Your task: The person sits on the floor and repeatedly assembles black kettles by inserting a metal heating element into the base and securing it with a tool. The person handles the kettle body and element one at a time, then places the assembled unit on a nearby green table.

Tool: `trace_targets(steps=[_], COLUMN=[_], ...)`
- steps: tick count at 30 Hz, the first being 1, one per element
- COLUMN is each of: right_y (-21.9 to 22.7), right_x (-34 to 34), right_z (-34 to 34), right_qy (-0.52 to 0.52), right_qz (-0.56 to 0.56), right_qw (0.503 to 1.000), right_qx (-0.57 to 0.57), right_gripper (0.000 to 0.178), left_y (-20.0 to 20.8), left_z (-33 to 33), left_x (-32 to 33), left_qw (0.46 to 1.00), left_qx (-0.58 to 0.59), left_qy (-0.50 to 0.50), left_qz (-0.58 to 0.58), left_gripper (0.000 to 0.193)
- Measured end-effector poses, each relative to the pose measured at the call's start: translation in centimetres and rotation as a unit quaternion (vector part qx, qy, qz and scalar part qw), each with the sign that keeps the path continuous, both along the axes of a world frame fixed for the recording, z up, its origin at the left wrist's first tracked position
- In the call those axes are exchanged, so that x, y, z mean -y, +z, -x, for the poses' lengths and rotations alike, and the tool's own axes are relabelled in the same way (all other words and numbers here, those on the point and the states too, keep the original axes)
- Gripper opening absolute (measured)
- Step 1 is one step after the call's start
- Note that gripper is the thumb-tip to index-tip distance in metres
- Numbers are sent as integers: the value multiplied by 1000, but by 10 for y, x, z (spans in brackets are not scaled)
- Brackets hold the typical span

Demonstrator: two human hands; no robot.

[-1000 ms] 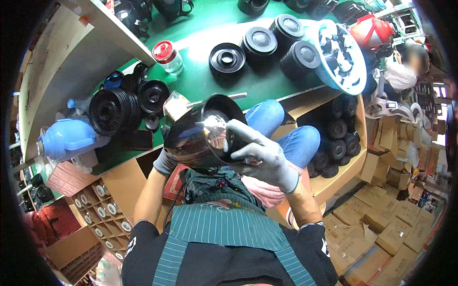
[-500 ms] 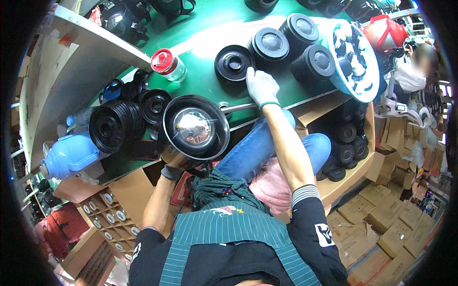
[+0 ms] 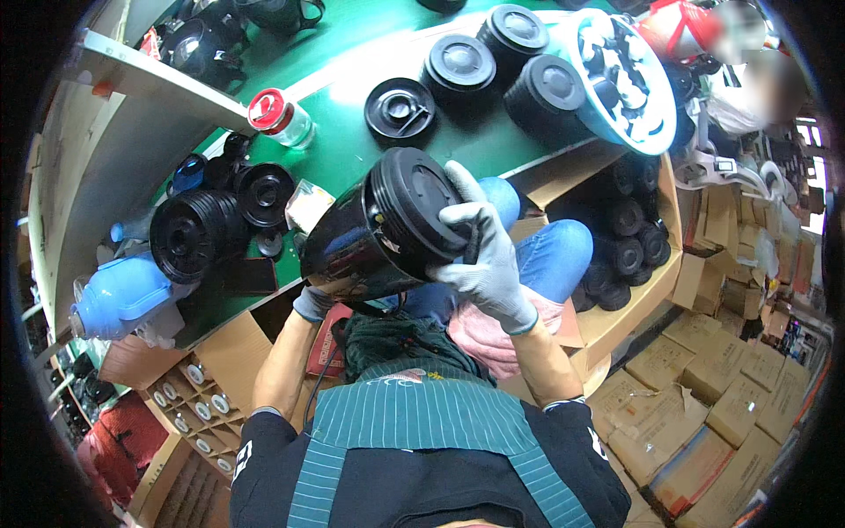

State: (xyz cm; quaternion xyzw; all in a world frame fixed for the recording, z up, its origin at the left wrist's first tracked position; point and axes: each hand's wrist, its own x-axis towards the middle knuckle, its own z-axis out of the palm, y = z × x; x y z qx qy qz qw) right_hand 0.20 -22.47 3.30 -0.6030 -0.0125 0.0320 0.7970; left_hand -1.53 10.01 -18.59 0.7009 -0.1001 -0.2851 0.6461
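Observation:
A glossy black, pot-like vessel (image 3: 352, 242) is held tilted above my lap, over the table's front edge. My left hand (image 3: 312, 304), in a grey glove, grips it from beneath; most of those fingers are hidden behind it. Seated on the vessel's upper right end is a black round lid (image 3: 418, 198) with a ribbed side. My right hand (image 3: 488, 264), in a pale glove, is closed around the lid's right edge, next to a dark curved piece. Beyond the vessel, a black round dish (image 3: 400, 110) lies on the green table, with a small rod-like thing in it.
Stacks of black lids (image 3: 459, 63) stand behind, beside a light blue basin (image 3: 664, 106) of small parts. A red-capped clear jar (image 3: 280, 117), black discs (image 3: 183, 238) and a blue container (image 3: 123, 295) are at left. An open carton (image 3: 673, 282) of black parts is at right.
My right hand has come back from the table to the vessel. The vessel has turned from showing its open, shiny inside to showing a lid on its end. The view has shifted slightly.

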Motion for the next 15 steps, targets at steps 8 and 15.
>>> trace_targets(steps=[8, 15], right_y=[4, -1], right_x=[21, 40], right_z=[59, 104], right_qy=[-108, -152], right_qz=[-11, -36], right_qw=[994, 986], right_qx=[19, 53], right_gripper=[64, 63], left_y=[-3, 81], left_z=[11, -22], left_x=[17, 71], left_qw=[996, 969], left_qx=[69, 141], left_qy=[-40, -194], left_qz=[38, 52], left_gripper=[64, 56])
